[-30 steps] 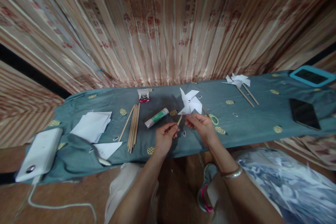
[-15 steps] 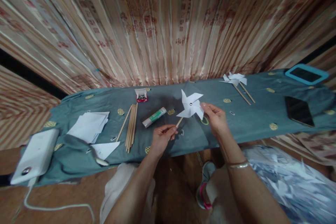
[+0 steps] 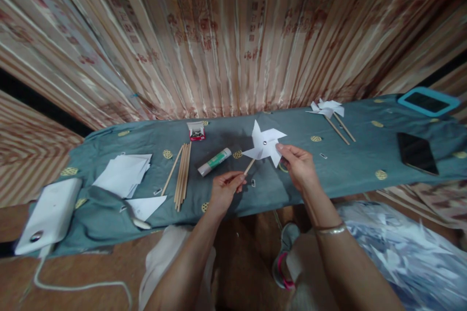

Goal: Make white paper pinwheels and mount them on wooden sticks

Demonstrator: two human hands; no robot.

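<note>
A white paper pinwheel (image 3: 263, 143) on a wooden stick is held up over the blue-grey cloth (image 3: 339, 175). My left hand (image 3: 224, 190) pinches the lower end of the stick. My right hand (image 3: 298, 165) touches the pinwheel's right blade with thumb and fingertips closed on its edge. A silver pin sits at the pinwheel's centre.
Left of my hands lie a glue stick (image 3: 214, 162), a bundle of wooden sticks (image 3: 181, 175), a small red box of pins (image 3: 196, 131), white paper squares (image 3: 123, 175) and a white power bank (image 3: 49, 216). Two finished pinwheels (image 3: 327, 108), a black phone (image 3: 416, 152) and a blue-framed tablet (image 3: 427, 102) lie right.
My right hand rose from the stick below the pinwheel to its right blade. The pinwheel has turned a little. My left hand stayed on the stick.
</note>
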